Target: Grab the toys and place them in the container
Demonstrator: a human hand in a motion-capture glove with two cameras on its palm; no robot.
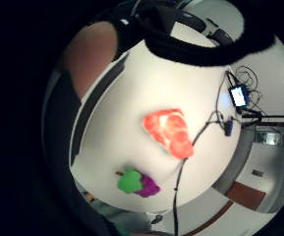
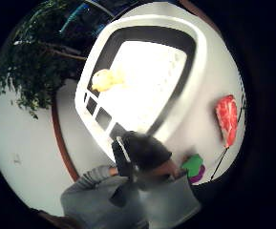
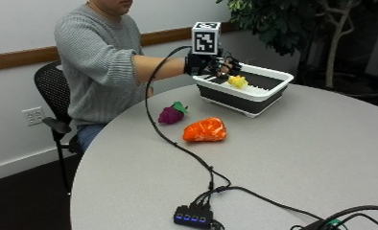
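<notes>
Yellow toy [image 3: 237, 81] lies inside the white container [image 3: 265, 92], and the gloved right hand [image 3: 209, 65] hovers just above its near rim, fingers apparently relaxed and holding nothing. The orange meat toy [image 3: 205, 130] and the grape toy [image 3: 171, 114] wait on the table [image 3: 316, 158]; I would reach for the nearer grapes and grasp them from above.

Illumination is even and indoor. Objects cast soft shadows on the table [image 3: 316, 143]. The container [image 2: 195, 67] floor glares white in the thumb-side palm view. Both palm views appear soft.
</notes>
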